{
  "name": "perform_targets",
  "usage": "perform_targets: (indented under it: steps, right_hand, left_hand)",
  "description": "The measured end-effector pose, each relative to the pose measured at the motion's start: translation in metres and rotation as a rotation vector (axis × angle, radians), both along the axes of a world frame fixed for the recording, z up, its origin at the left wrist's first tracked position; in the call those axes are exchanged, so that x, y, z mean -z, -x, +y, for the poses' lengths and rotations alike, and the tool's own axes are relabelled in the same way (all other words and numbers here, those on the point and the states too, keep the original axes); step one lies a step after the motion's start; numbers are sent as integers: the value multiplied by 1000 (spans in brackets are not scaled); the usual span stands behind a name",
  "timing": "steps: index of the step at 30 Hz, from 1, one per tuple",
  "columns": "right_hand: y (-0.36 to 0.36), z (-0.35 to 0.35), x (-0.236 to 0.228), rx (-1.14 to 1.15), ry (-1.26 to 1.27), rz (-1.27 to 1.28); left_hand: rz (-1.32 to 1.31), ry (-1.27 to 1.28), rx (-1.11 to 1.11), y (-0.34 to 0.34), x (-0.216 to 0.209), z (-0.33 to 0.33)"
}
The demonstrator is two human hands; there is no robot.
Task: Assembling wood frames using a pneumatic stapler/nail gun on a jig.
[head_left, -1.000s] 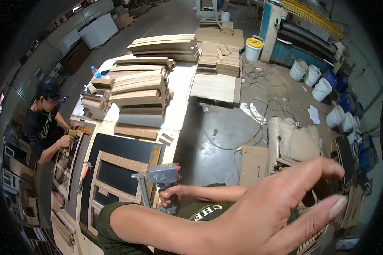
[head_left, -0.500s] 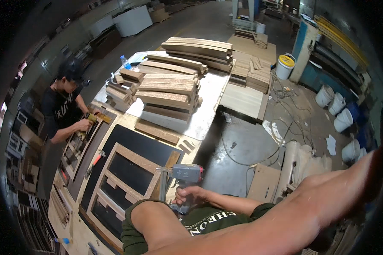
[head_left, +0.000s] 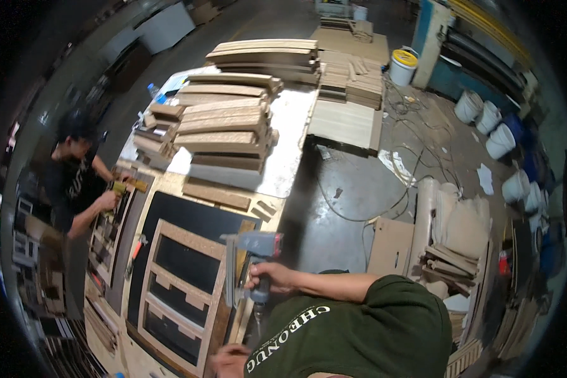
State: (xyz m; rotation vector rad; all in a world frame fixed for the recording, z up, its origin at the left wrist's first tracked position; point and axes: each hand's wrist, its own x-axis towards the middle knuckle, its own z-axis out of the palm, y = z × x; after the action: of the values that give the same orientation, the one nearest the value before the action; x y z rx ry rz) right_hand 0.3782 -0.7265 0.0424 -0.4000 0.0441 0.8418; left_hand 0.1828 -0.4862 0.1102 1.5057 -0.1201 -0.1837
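My right hand is wrapped round the handle of a grey and red nail gun. The tool is upright, its long magazine pointing down over the right side of a wooden frame. That frame has several crosspieces and lies on a black panel on the workbench. My left hand is low in the picture, by the frame's near right corner. Motion blurs its fingers, and the lower edge cuts it off.
At the left a co-worker bends over another frame, holding a yellowish tool. A hammer lies between the workpieces. Stacks of curved wooden strips fill the far bench. Hoses trail across the floor, with white buckets at the right.
My left arm has swung down from across the view, bringing its hand beside the frame. My right hand still grips the nail gun. The whole view has shifted.
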Motion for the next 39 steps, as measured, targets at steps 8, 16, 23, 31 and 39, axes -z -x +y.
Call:
perform_targets:
  steps: [8, 16, 23, 31, 39]
  right_hand:
    - [-18, 21, -23, 210, 41, 164]
    - [28, 57, -16, -201, -38, -104]
    - [59, 104, -27, -781, 169, -779]
    - [92, 199, -21, -1036, -97, -1417]
    - [38, 294, -109, -1176, 292, -1941]
  left_hand:
    - [-83, -818, -227, 91, 127, -38]
    - [-8, -733, -797, -26, -39, -77]
    - [311, -1109, -815, -21, -39, -37]
    - [124, -587, -1194, 50, -17, 20]
    - [231, -118, -1229, 92, -7, 123]
